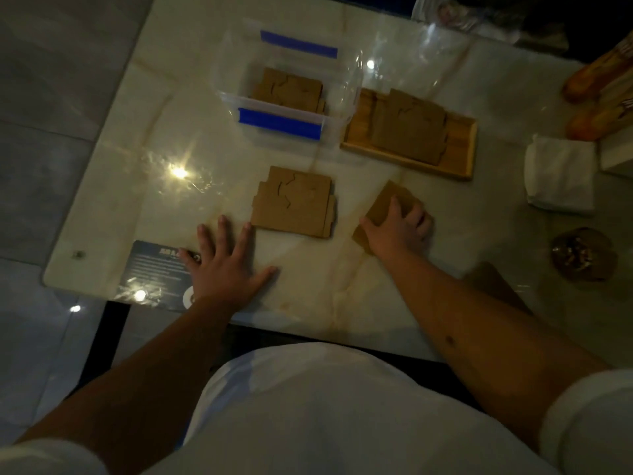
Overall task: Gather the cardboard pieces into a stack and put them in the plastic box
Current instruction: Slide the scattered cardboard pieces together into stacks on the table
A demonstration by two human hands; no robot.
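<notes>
cardboard pieces under right hand — table edge near

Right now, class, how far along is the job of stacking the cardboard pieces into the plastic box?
Done: one cardboard stack already lies inside the clear plastic box. In hand: the right hand presses on a small cardboard pile on the table; the left hand lies flat beside another stack, touching its corner. Left: those two piles, plus the cardboard in the wooden tray, are not yet boxed.

Head view, steeply down over table
</notes>
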